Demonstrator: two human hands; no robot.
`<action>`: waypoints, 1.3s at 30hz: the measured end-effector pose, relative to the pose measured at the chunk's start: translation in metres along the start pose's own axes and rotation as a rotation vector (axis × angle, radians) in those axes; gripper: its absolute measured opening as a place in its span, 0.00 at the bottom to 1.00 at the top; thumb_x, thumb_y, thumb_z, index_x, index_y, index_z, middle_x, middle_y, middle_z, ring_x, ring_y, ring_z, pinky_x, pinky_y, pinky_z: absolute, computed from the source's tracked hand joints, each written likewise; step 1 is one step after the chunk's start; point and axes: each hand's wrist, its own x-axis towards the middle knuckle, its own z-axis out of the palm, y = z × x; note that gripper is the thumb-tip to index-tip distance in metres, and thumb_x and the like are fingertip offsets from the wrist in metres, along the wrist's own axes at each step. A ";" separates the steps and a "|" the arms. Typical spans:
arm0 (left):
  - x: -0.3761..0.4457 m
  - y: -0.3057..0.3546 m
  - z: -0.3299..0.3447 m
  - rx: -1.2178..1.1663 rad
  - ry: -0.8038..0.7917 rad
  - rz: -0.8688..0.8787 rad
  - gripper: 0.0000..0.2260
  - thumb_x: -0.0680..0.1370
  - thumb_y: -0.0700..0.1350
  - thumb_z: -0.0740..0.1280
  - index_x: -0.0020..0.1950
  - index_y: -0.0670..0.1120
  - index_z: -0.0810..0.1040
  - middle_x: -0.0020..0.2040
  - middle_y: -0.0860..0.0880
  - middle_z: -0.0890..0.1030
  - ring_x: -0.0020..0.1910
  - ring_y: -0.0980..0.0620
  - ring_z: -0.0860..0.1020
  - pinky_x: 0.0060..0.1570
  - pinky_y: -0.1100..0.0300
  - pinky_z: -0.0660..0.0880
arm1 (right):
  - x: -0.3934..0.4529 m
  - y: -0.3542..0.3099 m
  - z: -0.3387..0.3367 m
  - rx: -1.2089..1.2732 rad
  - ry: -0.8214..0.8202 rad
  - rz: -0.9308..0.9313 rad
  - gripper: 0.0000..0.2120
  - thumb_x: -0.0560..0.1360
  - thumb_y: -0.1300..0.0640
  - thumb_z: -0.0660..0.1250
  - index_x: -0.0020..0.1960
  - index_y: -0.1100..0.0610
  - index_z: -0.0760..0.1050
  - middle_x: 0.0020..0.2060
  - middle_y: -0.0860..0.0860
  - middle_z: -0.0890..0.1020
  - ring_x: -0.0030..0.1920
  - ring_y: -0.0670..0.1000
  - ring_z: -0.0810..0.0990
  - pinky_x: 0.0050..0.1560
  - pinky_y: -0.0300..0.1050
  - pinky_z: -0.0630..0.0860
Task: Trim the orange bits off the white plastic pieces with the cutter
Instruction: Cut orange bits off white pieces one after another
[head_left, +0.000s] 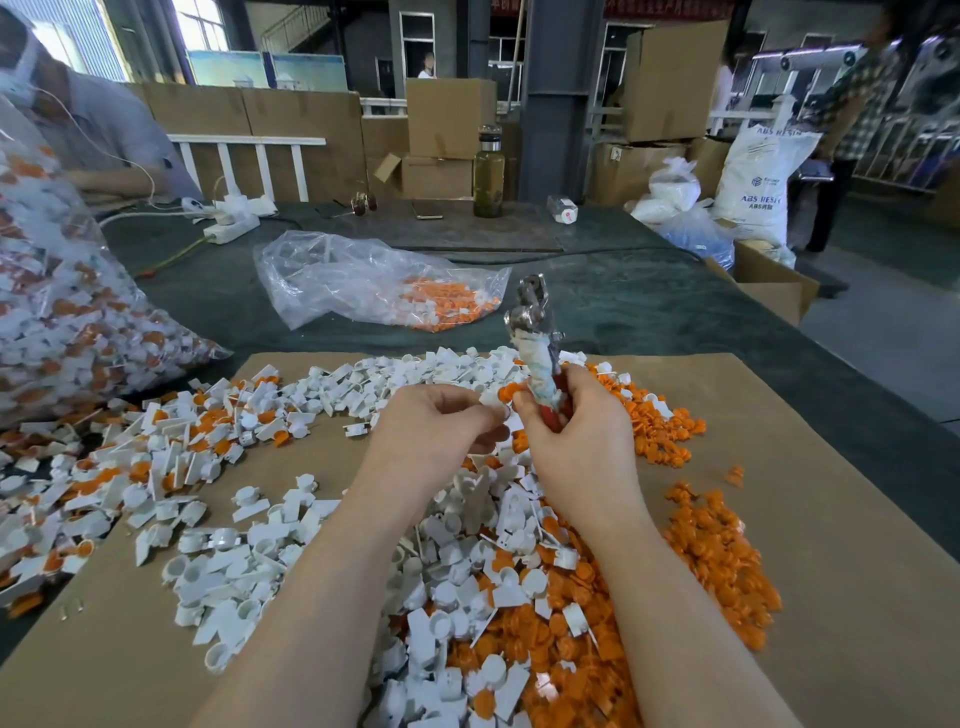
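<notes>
**Orange and white plastic heaped across the cardboard**

Cardboard sheet (831, 519) covers the near part of the worktop (649, 301), and loose white pieces (234, 561) lie spread over its left and middle, with cut orange bits (717, 561) piled toward the right. At the centre of the frame the right hand (576, 431) grips the cutter (540, 353) by its red, cloth-wrapped handles, the metal head pointing up and away. Just beside it the left hand (431, 431) pinches a small white piece (493, 397) with an orange bit on it, held close against the cutter's handles. At the left edge sits a big clear bag (62, 312) stuffed with uncut pieces. Beyond the cardboard, upper middle, a slack plastic bag (374, 280) holds more orange bits. A bottle (488, 176) stands on the far end of the worktop.
</notes>
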 end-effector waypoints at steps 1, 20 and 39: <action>0.000 0.001 0.000 0.006 0.004 0.007 0.05 0.75 0.45 0.73 0.40 0.48 0.86 0.37 0.52 0.86 0.39 0.55 0.85 0.49 0.57 0.79 | 0.000 0.000 0.000 -0.020 0.009 -0.006 0.06 0.77 0.53 0.69 0.52 0.51 0.75 0.38 0.40 0.78 0.37 0.40 0.78 0.35 0.33 0.73; -0.009 0.011 0.009 0.255 0.143 0.181 0.09 0.74 0.46 0.70 0.38 0.43 0.84 0.37 0.43 0.84 0.43 0.42 0.82 0.48 0.45 0.80 | -0.002 -0.007 -0.003 -0.020 0.028 -0.051 0.08 0.75 0.56 0.71 0.44 0.48 0.72 0.33 0.41 0.76 0.35 0.43 0.77 0.36 0.42 0.74; -0.001 0.000 0.006 0.222 0.164 0.226 0.11 0.80 0.51 0.68 0.38 0.50 0.81 0.37 0.52 0.85 0.42 0.52 0.83 0.46 0.56 0.77 | 0.003 -0.004 -0.030 0.108 -0.338 0.053 0.04 0.74 0.58 0.68 0.48 0.57 0.78 0.40 0.57 0.80 0.41 0.55 0.78 0.43 0.53 0.76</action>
